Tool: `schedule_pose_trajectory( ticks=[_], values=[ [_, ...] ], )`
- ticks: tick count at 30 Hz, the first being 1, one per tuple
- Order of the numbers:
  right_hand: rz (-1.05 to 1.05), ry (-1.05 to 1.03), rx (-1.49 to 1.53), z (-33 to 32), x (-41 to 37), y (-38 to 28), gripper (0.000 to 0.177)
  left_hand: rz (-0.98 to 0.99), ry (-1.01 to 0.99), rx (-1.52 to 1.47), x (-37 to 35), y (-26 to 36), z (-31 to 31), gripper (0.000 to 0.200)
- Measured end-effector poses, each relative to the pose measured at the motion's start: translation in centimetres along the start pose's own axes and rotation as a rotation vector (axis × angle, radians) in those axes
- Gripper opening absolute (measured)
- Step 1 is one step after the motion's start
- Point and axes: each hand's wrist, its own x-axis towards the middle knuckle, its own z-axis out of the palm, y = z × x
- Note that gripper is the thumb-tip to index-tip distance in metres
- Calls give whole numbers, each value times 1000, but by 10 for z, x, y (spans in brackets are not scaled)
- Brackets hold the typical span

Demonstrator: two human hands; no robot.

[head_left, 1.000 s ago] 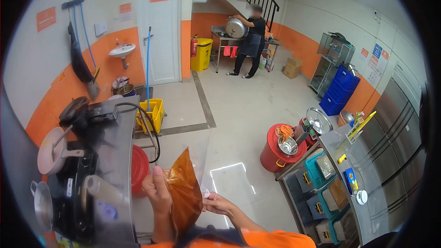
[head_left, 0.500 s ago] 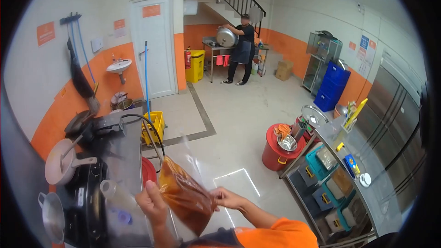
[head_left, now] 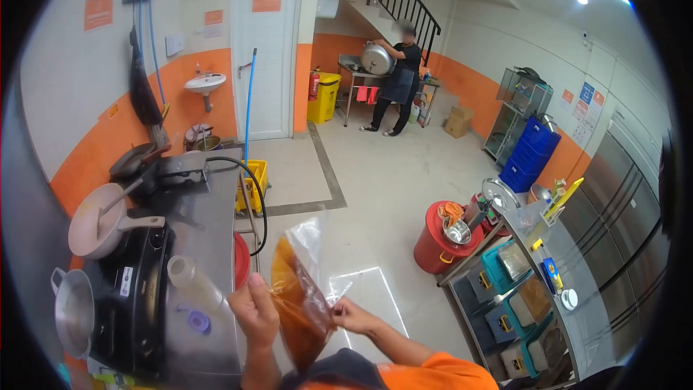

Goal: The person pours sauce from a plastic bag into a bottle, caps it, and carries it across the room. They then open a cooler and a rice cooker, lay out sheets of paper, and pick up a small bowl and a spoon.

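A clear plastic bag of brown-orange liquid [head_left: 297,310] hangs tilted between my hands, its loose clear top rising above the liquid. My left hand [head_left: 254,312] is closed on the bag's left edge, thumb up. On the other side my right hand [head_left: 351,315] pinches the bag's right edge between thumb and fingers. Left of the bag, a translucent bottle [head_left: 195,283] without its cap is on the steel counter [head_left: 195,357]. A purple cap [head_left: 195,320] lies beside it.
A black stove [head_left: 133,296] stands on the left counter with a pale frying pan [head_left: 97,220] and a metal pot [head_left: 73,314]. A red bin [head_left: 437,242] and steel shelf table [head_left: 570,325] are at right. Another person [head_left: 401,76] handles a large pot [head_left: 377,59] at the back.
My view has shifted, so the room appears farther right. The bag is more upright, with its clear top more spread out. Both hands still grip it.
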Motion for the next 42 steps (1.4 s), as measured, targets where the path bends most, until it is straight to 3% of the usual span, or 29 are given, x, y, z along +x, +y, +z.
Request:
schedule_pose_trajectory(
  ticks=[1,3,4,5,7,9,10,11,12,13,14,15,17,18,19,21,22,23,25,26,27,29,31,33,36,37,39,41,42],
  values=[
    [62,-27,33,-2,5,-24,17,29,8,-1,3,5,-2,46],
    [66,228,164,-16,21,-25,23,52,19,-13,2,6,-5,45],
    [40,204,184,-5,16,-22,23,57,23,9,2,5,-4,44],
    [10,174,194,5,9,-24,23,67,38,26,3,3,-2,44],
    [57,-197,178,10,-5,-35,20,66,4,17,5,3,0,43],
    [36,156,47,-14,1,-31,18,125,50,14,4,8,-4,43],
    [23,234,338,-14,9,-32,16,116,48,15,-1,7,-5,43],
    [29,230,331,-2,8,-29,16,123,4,40,-6,4,-3,41],
    [-133,153,159,15,6,-25,16,138,-26,63,-7,3,0,39],
    [-296,71,-10,30,0,-12,17,100,-79,45,-8,14,5,37],
    [-277,135,-185,-5,2,111,18,120,-75,19,-7,21,5,37],
    [-276,132,-183,-6,3,85,18,135,-79,-4,-6,26,3,37],
    [48,296,254,5,0,-16,19,142,-58,5,-8,30,-9,37],
    [-28,306,356,14,-3,-25,19,160,-30,10,-9,30,-14,37],
    [-41,265,316,19,-13,0,20,162,-19,15,-10,28,-15,37],
    [-41,509,171,66,-25,-15,18,149,-69,43,-12,23,-13,38],
    [-4,155,121,22,-27,23,15,164,-34,49,-11,22,-16,38],
    [20,242,205,19,-23,-10,13,166,-33,48,-11,22,-19,38],
    [-61,279,489,29,-23,5,12,123,6,1,-11,20,-21,38],
    [21,249,383,42,-32,6,12,130,-11,-5,-13,14,-17,43],
    [100,92,481,53,-41,7,12,134,-11,-3,-14,15,-18,43],
    [191,177,358,60,-42,8,12,123,-66,-85,-18,16,-23,43],
    [182,275,440,36,-40,18,15,122,-93,-82,-23,16,-33,41],
    [153,425,351,15,-48,22,38,148,-130,-91,-26,15,-42,37],
    [136,810,171,-11,-59,40,44,222,-221,-124,-36,15,-51,34],
    [136,817,179,-10,-61,43,44,223,-232,-124,-40,15,-55,34],
    [-115,969,-197,-11,-59,30,44,222,-303,-158,-46,12,-58,32],
    [-186,970,-209,15,-54,-15,47,218,-330,-172,-50,14,-58,32],
    [-341,906,-359,22,-50,-29,53,196,-362,-217,-51,11,-59,33]
  ],
)
